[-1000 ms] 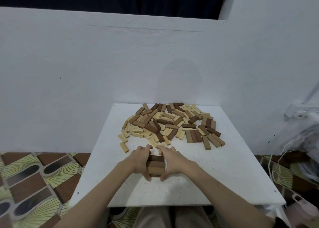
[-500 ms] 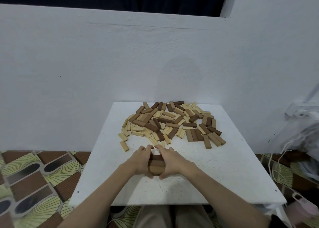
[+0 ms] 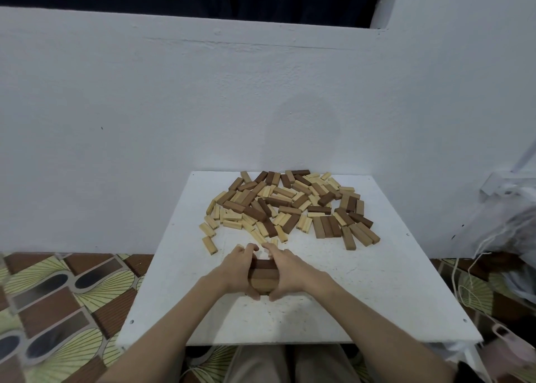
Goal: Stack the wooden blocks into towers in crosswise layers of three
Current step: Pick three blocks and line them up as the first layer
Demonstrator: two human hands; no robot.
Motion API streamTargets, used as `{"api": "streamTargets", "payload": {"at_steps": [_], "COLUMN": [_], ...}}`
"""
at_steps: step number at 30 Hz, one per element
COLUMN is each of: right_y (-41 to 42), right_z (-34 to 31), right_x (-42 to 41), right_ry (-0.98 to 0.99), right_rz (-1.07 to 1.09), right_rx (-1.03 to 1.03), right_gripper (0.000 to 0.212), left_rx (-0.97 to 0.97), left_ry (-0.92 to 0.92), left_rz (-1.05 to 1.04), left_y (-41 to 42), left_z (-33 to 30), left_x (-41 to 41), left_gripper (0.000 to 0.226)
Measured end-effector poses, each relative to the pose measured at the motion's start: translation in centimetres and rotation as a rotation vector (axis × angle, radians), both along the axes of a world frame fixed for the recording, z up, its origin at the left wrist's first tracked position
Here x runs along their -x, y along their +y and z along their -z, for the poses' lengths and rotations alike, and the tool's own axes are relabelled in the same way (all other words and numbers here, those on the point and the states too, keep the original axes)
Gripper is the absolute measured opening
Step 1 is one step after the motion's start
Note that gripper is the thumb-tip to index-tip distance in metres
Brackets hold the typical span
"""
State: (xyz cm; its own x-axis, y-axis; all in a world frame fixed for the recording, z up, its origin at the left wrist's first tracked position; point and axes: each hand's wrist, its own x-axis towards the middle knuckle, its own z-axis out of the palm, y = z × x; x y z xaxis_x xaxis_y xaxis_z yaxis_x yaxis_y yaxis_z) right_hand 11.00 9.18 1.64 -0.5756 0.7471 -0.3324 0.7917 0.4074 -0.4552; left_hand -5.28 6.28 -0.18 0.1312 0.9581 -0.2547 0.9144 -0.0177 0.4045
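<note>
A low stack of brown wooden blocks stands near the front middle of the white board. My left hand cups its left side and my right hand cups its right side, fingers curled round it from both sides. The hands hide most of the stack, so its number of layers is unclear. Behind it lies a wide loose pile of light and dark wooden blocks, spread flat across the far half of the board.
A single pale block lies apart at the pile's left front. A white wall rises right behind the board. Patterned floor tiles lie left, white bags and cords right. My knees show below the front edge.
Both hands have drawn closer together around the stack, thumbs nearly meeting in front. The view has tilted slightly; the loose pile is unchanged.
</note>
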Motion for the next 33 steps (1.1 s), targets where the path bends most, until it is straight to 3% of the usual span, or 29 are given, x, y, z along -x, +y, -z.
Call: {"api": "streamTargets", "payload": {"at_steps": [3,5,9,11,14,19,33], "right_y": [0.4,0.9,1.7,1.8,1.7,1.2,0.7], "right_z": [-0.6,-1.5,-3.3,-3.7,-3.8,-3.7,-3.2], "right_x": [-0.3,-0.9,-1.8,-1.5,-1.0,0.1,1.8], "right_ry": [0.001,0.070,0.300,0.416,0.571,0.646,0.576], "right_rz": [0.027,0.092,0.340,0.517,0.708,0.810,0.803], "right_rx": [0.063,0.140,0.279,0.398,0.665,0.844,0.813], "right_gripper": [0.127,0.128,0.097,0.080,0.077,0.086,0.078], "left_rx": [0.054,0.098,0.193,0.343,0.506,0.519,0.508], "left_ry": [-0.069,-0.230,-0.617,-0.843,-1.026,-1.113,-1.149], "left_rz": [-0.036,-0.141,-0.500,-0.654,-0.723,-0.792,-0.835], "left_y": [-0.2,-0.1,0.4,0.2,-0.3,-0.6,-0.6], "left_z": [-1.1,-2.3,-4.5,-5.2,-5.4,-5.5,-5.2], "left_x": [0.5,1.1,2.2,2.2,1.9,0.4,-0.2], "left_gripper": [0.112,0.105,0.044,0.050,0.074,0.084,0.082]}}
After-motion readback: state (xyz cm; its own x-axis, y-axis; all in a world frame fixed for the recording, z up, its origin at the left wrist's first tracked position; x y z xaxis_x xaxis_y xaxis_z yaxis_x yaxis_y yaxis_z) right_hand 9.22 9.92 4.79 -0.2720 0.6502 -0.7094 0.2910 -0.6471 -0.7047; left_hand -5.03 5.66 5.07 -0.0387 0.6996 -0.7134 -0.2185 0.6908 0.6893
